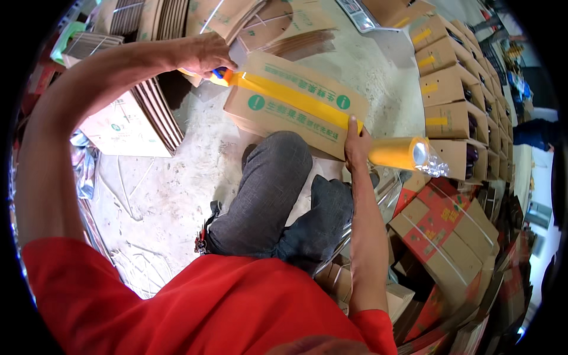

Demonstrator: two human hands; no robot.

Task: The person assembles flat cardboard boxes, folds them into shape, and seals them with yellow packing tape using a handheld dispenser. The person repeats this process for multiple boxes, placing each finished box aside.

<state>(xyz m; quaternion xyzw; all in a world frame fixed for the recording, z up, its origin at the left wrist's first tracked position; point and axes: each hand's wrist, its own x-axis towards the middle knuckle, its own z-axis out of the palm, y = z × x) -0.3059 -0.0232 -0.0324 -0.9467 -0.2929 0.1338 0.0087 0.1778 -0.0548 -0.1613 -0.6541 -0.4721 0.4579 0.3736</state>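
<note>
A cardboard carton (301,120) with green printing lies across in front of my knees. A strip of yellow packing tape (297,100) runs along its top from end to end. At the left end, my left hand (206,53) grips an orange and blue tape dispenser (226,74), and the tape leads from it onto the carton. My right hand (357,144) holds the right end, thumb on top beside the tape's end and the fingers mostly hidden. Just right of that hand is a yellow tape roll stack (392,153) with clear plastic wrap at its end.
Bundled flat cartons (146,115) stand at the left, with further strapped bundles (284,26) beyond the carton. Stacked open boxes (446,120) with dark contents line the right. Red and brown strapped cartons (443,230) lie nearer me. Loose white straps (137,266) litter the floor.
</note>
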